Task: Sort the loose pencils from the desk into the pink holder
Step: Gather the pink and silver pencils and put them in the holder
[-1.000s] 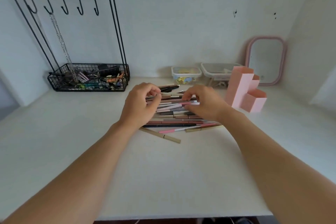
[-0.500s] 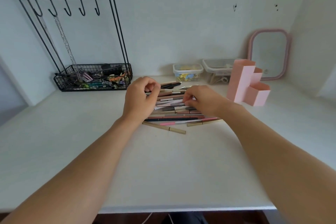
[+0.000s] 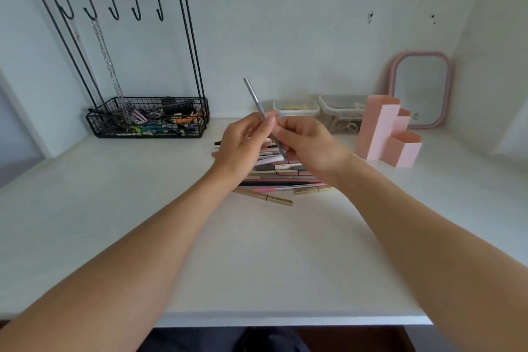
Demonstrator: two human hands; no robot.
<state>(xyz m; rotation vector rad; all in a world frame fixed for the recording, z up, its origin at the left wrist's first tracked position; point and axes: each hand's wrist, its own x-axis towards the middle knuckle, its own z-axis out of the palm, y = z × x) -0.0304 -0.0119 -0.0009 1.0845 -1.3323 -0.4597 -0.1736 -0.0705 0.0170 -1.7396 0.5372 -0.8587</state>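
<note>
While raised above the pile of loose pencils [image 3: 281, 173] on the white desk [image 3: 120, 208], left hand [image 3: 243, 148] curled, fingertips pinching a grey pencil [image 3: 258, 106] near its middle. Pencil tilted, upper end leaning left. Right hand [image 3: 310, 147] loosely closed, fingers touching the pencil's lower part. Pink holder [image 3: 385, 134] upright, just right of the pile, apart from both hands.

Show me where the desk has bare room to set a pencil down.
Bare: the near desk between the pencil pile and the front edge; the stretch between the wire basket and the pile. Crowded: the back right, with two clear boxes, the pink holder and the mirror close together.
</note>
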